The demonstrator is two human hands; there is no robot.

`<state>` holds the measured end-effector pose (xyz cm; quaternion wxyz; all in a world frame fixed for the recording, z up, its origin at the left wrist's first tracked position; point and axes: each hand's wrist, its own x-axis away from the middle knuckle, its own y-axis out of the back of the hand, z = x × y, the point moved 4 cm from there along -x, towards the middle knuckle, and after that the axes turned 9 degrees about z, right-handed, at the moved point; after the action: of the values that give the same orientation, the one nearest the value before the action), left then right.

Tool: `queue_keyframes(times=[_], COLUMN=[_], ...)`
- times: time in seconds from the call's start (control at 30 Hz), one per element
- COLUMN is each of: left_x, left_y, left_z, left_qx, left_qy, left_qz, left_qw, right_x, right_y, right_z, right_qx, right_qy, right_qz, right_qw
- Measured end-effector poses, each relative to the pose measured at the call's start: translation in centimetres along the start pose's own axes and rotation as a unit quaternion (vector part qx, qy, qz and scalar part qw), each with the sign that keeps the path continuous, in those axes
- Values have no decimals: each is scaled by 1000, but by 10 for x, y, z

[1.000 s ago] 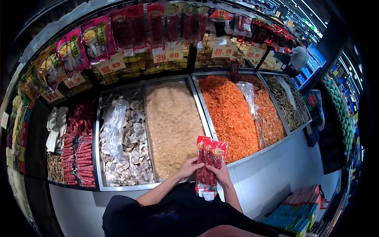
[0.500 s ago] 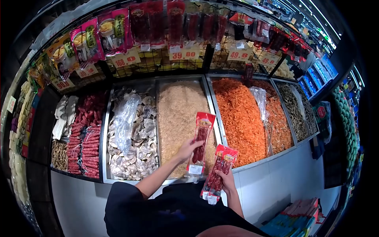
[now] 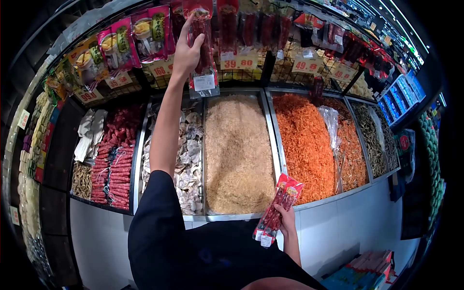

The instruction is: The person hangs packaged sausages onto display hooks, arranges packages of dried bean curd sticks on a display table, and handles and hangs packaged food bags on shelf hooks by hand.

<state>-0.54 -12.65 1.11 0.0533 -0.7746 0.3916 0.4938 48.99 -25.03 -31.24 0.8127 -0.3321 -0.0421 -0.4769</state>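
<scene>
Spread like a V, the left hand (image 3: 185, 55) has its thumb over the front of one sausage packet (image 3: 206, 53). I cannot tell if that grip squeezes or just touches. The packet is up high, above the back edge of the worktop (image 3: 273, 128), by a row of hanging packets (image 3: 227, 26). Its white tag (image 3: 204, 82) faces us. I cannot see if its top sits on a hook. Down low, the right hand (image 3: 287, 218) holds two more packets (image 3: 271, 214), near the middle of the front edge.

To me, the step in hand is a high reach, with one packet up and two held low. I think the next move calls for a gentle left hand, since other packets hang just beside it.

Farther out, a pale heap (image 3: 237, 140) fills one tray. To its right is an orange heap (image 3: 299, 135); to its left lie grey dried bits (image 3: 189, 159). Red sausages (image 3: 121, 176) lie in tied bundles near the left end.
</scene>
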Motion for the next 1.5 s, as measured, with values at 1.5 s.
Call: queue_keyframes(times=[1.5], left_x=[-49], left_y=[8], left_z=[21], left_qx=[-30], left_qy=[168], left_qz=[17], left_qw=[985], right_x=[-8], right_y=[-6], right_z=[9], right_qx=[-9], right_qy=[56], right_qz=[-34], right_qw=[998])
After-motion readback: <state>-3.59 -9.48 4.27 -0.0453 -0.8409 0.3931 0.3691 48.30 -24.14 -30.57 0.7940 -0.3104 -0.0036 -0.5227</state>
